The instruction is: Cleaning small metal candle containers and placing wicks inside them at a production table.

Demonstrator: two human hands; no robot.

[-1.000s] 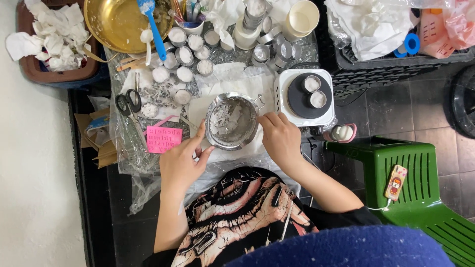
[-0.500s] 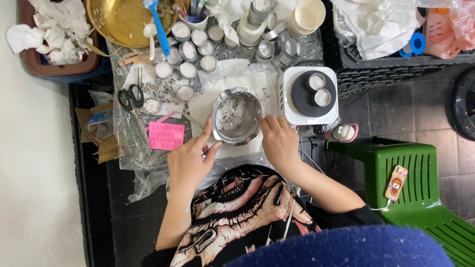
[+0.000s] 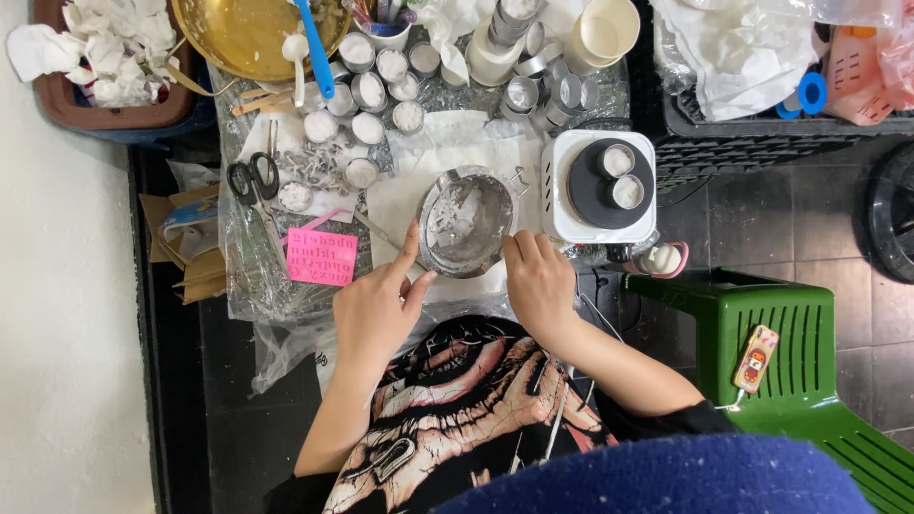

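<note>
A round metal pot [image 3: 466,221] smeared with white residue sits on white paper in front of me. My left hand [image 3: 379,309] is at its left side, the index finger stretched up along the wall and the thumb against the lower rim. My right hand [image 3: 539,286] grips the pot's right rim with curled fingers. A thin metal rod [image 3: 373,227] lies just left of the pot, by my left index finger.
A white hot plate [image 3: 562,221] carrying two small tins stands right of the pot. Several wax-filled tins [image 3: 367,128], scissors [image 3: 252,179], a pink note [image 3: 322,256] and a golden bowl [image 3: 238,33] lie left and behind. A green stool [image 3: 795,328] stands at the right.
Both hands stay on the pot. My left index finger has stretched further up its left side, and the pot has shifted slightly toward the hot plate.
</note>
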